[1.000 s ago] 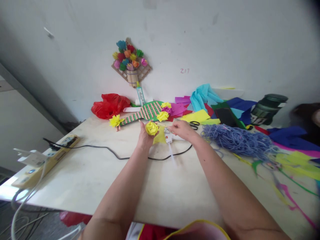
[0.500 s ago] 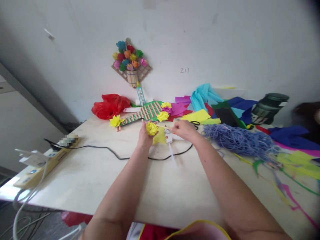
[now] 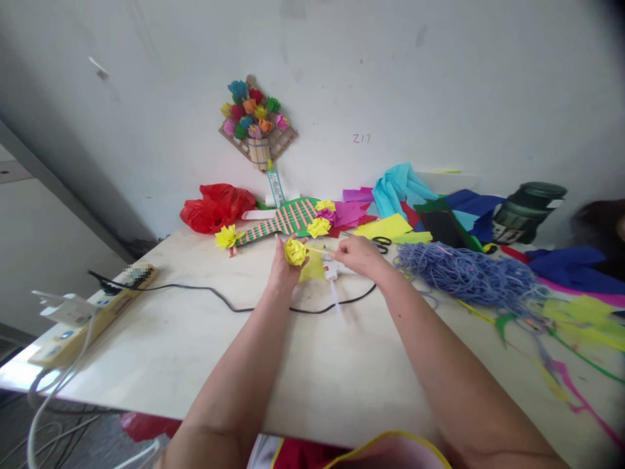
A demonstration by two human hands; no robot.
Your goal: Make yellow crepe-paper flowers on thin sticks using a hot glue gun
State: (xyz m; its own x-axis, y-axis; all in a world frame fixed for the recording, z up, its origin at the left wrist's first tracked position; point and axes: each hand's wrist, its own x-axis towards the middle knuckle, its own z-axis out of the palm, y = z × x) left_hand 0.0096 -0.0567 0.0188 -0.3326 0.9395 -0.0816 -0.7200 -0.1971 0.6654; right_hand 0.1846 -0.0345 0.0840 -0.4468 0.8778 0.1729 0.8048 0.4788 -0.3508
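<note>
Over the table, my left hand [image 3: 284,268] is closed around a yellow paper flower [image 3: 295,251]. From the flower a thin pale stick [image 3: 318,250] runs to the right, its far end pinched in the fingers of my right hand [image 3: 357,254]. Beneath and beside my right hand lies a white glue gun [image 3: 334,270], partly hidden, with a clear glue stick [image 3: 338,297] pointing toward me. A piece of yellow paper [image 3: 312,267] rests between my hands. Just behind them is a green guitar-shaped craft [image 3: 295,218] with pink strips and several paper flowers.
Black scissors [image 3: 381,244] and a tangle of blue-purple cord [image 3: 469,273] lie to the right. A black cable [image 3: 215,291] crosses the table to a power strip [image 3: 92,316] at left. A red plastic bag [image 3: 217,207], coloured paper [image 3: 398,189] and a dark green jar [image 3: 528,212] stand behind.
My hands stay almost in place, with the flower turned slightly in my left hand. Everything on the table keeps its position.
</note>
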